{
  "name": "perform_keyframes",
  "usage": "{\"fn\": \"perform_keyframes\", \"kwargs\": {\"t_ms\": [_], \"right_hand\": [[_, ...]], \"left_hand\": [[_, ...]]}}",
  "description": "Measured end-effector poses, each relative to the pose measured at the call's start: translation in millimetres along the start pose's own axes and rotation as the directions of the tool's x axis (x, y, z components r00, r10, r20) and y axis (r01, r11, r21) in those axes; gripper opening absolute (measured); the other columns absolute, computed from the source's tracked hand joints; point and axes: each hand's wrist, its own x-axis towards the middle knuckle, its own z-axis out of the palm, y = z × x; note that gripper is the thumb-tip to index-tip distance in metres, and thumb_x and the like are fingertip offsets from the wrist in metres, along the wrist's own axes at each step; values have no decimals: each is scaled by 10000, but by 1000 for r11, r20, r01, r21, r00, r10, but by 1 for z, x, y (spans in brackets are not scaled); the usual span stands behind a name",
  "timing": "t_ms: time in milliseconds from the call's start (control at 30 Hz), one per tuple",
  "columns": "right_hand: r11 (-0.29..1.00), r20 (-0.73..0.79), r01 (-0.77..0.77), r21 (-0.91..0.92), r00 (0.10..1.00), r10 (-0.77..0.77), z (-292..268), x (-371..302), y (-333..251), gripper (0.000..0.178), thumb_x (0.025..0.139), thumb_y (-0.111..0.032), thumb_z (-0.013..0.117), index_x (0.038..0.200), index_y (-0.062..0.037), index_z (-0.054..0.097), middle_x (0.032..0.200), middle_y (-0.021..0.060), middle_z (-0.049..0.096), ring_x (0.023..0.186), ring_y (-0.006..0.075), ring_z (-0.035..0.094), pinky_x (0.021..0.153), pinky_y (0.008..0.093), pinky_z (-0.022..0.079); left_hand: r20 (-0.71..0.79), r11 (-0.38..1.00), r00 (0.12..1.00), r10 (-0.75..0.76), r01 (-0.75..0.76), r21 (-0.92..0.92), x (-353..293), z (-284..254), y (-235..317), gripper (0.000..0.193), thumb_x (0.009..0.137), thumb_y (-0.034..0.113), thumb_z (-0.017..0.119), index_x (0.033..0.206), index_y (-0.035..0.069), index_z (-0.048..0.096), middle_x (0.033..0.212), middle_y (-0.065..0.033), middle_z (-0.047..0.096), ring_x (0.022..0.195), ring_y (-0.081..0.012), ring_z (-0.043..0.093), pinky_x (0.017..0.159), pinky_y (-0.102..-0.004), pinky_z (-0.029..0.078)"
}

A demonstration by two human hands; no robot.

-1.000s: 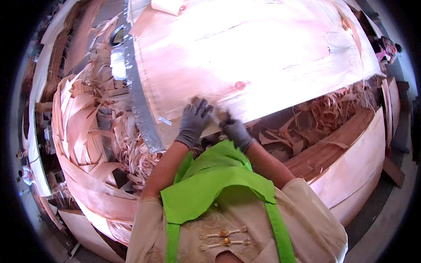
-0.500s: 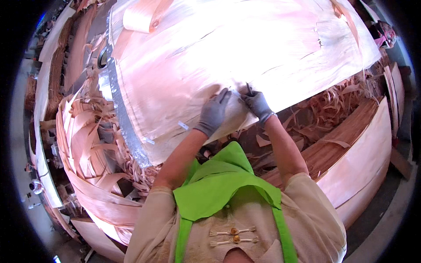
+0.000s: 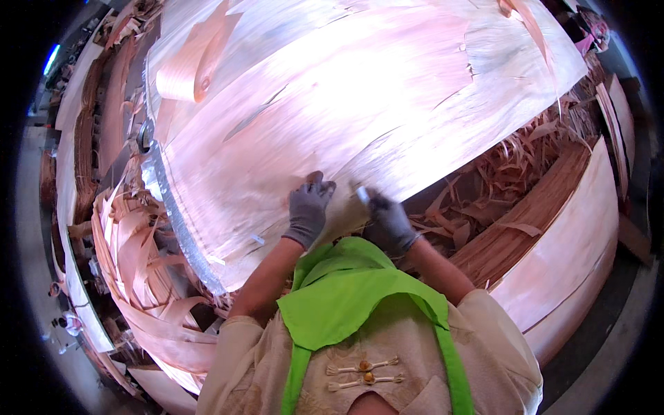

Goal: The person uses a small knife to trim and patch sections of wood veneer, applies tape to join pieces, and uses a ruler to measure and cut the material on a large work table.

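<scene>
Right hand [image 3: 389, 223] drawn back, white piece [image 3: 363, 196] at fingertips

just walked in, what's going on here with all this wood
A person in a green apron has both gloved hands at the near side of a broad, thin wood sheet. The left hand rests on it; the right hand holds a small whitish piece, too blurred to identify. A curled wood strip lies farther up, at the left.
</scene>
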Motion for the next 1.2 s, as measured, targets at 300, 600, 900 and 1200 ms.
{"fn": "perform_keyframes", "kwargs": {"t_ms": [300, 600, 900, 1200], "right_hand": [[991, -188, 102, 84, 979, -84, -79, 119, -63, 116, 845, -62, 642, 907, 35, 650, 720, 54, 633, 594, 129, 581, 546, 279, 485], [977, -333, -76, -202, 943, 4, -78, 85, -52, 273, 835, -229, 669, 831, 44, 687, 636, 46, 620, 538, 129, 533, 521, 312, 457], [993, -202, 100, -55, 973, -109, -156, 84, -107, 158, 903, -217, 605, 812, -90, 634, 620, -51, 516, 505, 36, 429, 447, 216, 343], [878, 12, 89, -470, 995, -95, -264, 180, -164, 305, 889, -182, 598, 1145, -16, 605, 929, 70, 689, 737, 150, 605, 696, 307, 492]], "left_hand": [[62, 935, 989, 134, -105, -339, 135, 15, 34, 449, 848, 143, 510, 1291, 68, 498, 1332, -133, 492, 1132, -301, 499, 902, -438, 418], [27, 960, 960, 278, -279, 3, 158, 38, 55, 473, 819, 162, 472, 1290, 145, 511, 1377, -65, 434, 1107, -236, 479, 799, -396, 420], [192, 983, 978, 86, -51, -179, 195, 18, 64, 503, 770, 183, 577, 1268, 128, 530, 1373, -93, 464, 1147, -294, 493, 839, -477, 428], [-18, 990, 989, 143, -143, 7, 300, 90, 163, 582, 780, 134, 535, 1354, 129, 435, 1379, -77, 455, 1165, -259, 484, 767, -415, 456]]}}
